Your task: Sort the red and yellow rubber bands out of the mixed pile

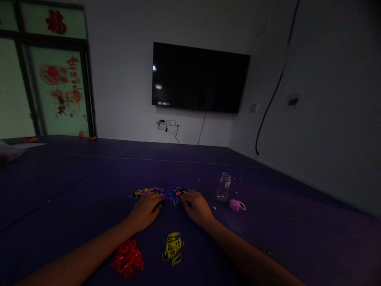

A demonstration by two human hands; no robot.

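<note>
A pile of mixed-colour rubber bands (149, 192), in blue, pink, yellow and black, is spread across the middle of the dark blue table. Over the left part of it rests my left hand (148, 210), its fingers curled into the bands and their tips partly hidden. My right hand (197, 207) is at the pile's right end, with thumb and fingers bent together on the bands there. Closer to me, between my forearms, lie a heap of red rubber bands (127, 259) and a smaller loose heap of yellow rubber bands (173, 248).
Right of my right hand stands a clear bottle (223, 187) without its lid. A pink lid with a loop (235, 205) lies beside it, with small white scraps around. Orange objects (81, 134) sit at the far left edge. A television (199, 77) hangs on the wall.
</note>
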